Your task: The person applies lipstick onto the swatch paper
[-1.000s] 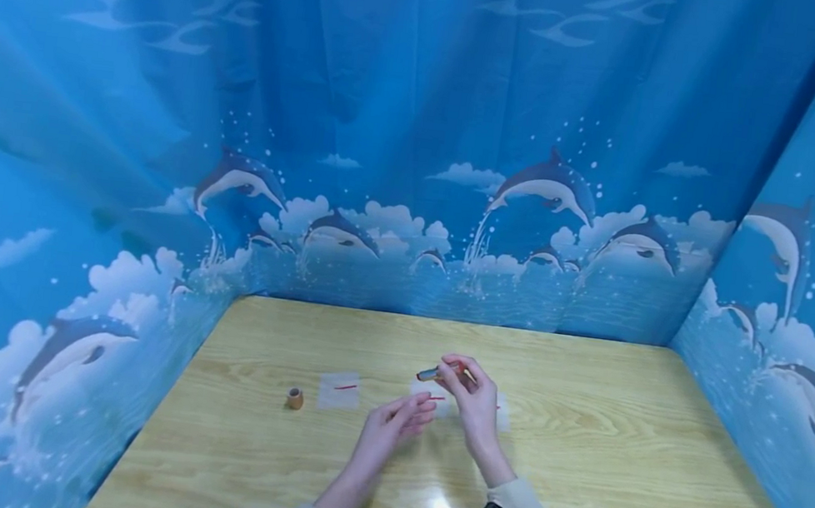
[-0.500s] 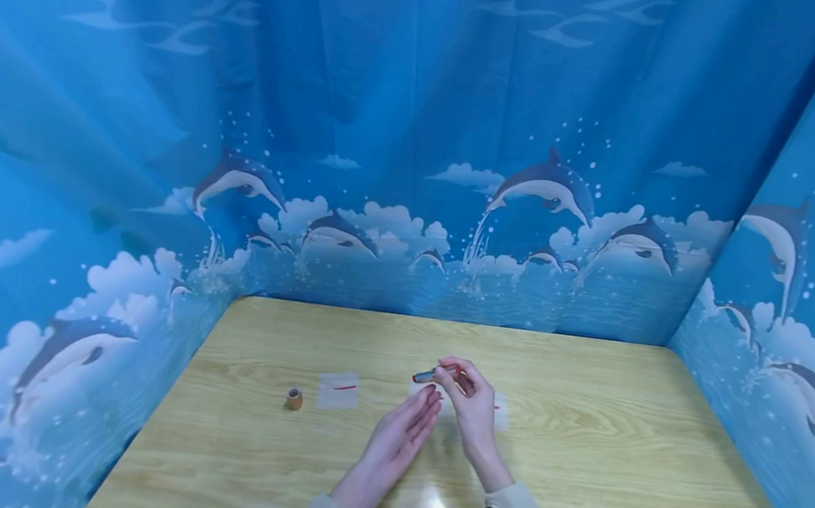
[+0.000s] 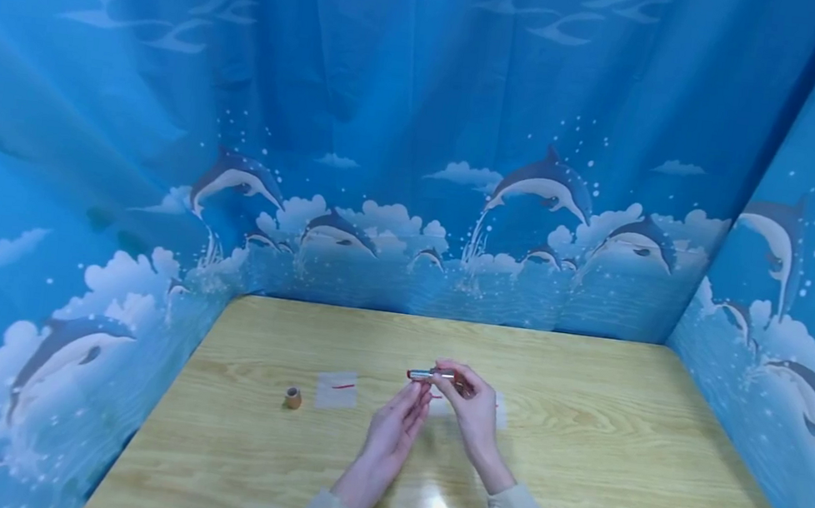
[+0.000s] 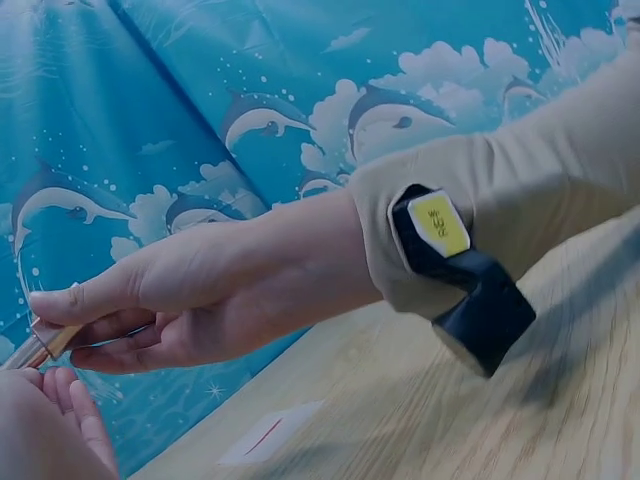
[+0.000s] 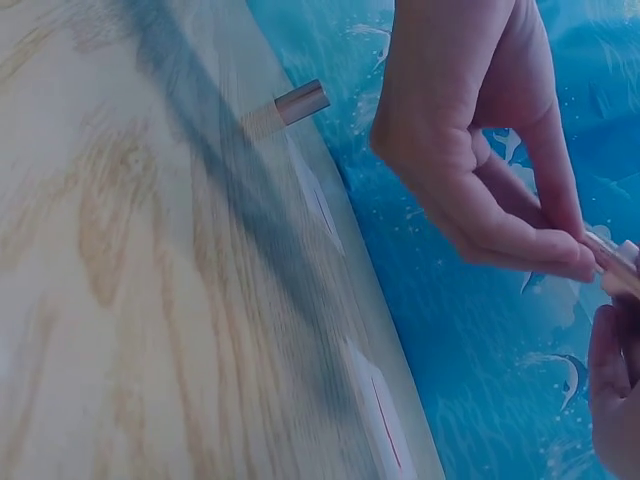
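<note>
A lipstick (image 3: 430, 375) with a metallic tube and a red tip is held level above the table, its tip toward the left. My right hand (image 3: 473, 408) pinches the tube between thumb and fingers from the right side. From below and the left, my left hand (image 3: 390, 432) meets the same tube; in the right wrist view its thumb and fingertips close on the lipstick (image 5: 612, 262). Under the hands lies a white paper piece (image 3: 439, 408), partly covered, with a red streak. Another paper (image 3: 335, 397) with a red line lies left of it.
A copper-coloured lipstick cap (image 3: 293, 398) stands upright on the wooden table (image 3: 241, 453) at the left. A third paper (image 3: 501, 415) shows partly behind the right hand. Blue dolphin curtains (image 3: 408, 120) border the table at the back and sides.
My left hand has moved up and right to the lipstick and now pinches it. The lipstick has turned to lie more level and shifted slightly left, still in my right hand.
</note>
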### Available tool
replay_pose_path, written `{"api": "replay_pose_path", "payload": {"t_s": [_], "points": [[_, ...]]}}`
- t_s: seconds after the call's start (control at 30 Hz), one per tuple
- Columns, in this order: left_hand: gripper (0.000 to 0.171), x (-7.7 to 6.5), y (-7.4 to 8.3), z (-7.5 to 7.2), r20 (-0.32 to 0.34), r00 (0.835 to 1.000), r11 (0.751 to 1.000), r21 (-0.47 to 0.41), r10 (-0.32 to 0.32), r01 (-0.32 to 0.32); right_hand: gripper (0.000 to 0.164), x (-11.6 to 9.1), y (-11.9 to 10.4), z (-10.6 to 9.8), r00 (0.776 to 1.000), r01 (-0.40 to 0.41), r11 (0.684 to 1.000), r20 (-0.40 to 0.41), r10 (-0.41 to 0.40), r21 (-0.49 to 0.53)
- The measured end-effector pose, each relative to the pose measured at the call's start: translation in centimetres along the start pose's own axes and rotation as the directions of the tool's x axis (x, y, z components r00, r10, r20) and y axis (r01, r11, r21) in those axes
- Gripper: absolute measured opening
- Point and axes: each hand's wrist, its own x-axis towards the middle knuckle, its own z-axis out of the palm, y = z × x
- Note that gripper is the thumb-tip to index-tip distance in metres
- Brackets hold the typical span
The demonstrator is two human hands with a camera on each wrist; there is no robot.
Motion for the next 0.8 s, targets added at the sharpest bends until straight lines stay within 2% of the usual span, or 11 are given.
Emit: {"api": "replay_pose_path", "payload": {"t_s": [0.2, 0.33, 0.6, 0.73, 0.8], "points": [[0.043, 0.2, 0.4, 0.3, -0.041, 0.989, 0.987, 0.09, 0.139, -0.135, 0.035, -0.1, 0.3, -0.4, 1.0, 0.003, 1.0, 0.022, -0.002, -0.006], [0.044, 0.4, 0.6, 0.4, -0.035, 0.973, 0.956, 0.196, 0.23, -0.219, 0.033, -0.3, 0.5, -0.6, 1.0, 0.0, 0.999, 0.028, 0.002, -0.044], [0.034, 0.7, 0.8, 0.8, 0.019, 0.933, 0.833, 0.443, 0.359, -0.33, 0.03, -0.3, 0.8, -0.8, 0.999, 0.021, 1.0, 0.04, -0.02, -0.014], [0.032, 0.7, 0.9, 1.3, 0.087, 0.908, 0.758, 0.52, 0.411, -0.393, 0.03, -0.5, 0.8, -1.0, 0.999, 0.045, 0.999, 0.028, -0.045, -0.015], [0.03, 0.7, 0.9, 1.6, 0.131, 0.889, 0.716, 0.547, 0.439, -0.434, 0.031, -0.7, 0.7, -1.1, 0.999, 0.039, 0.999, 0.022, -0.039, -0.013]]}}
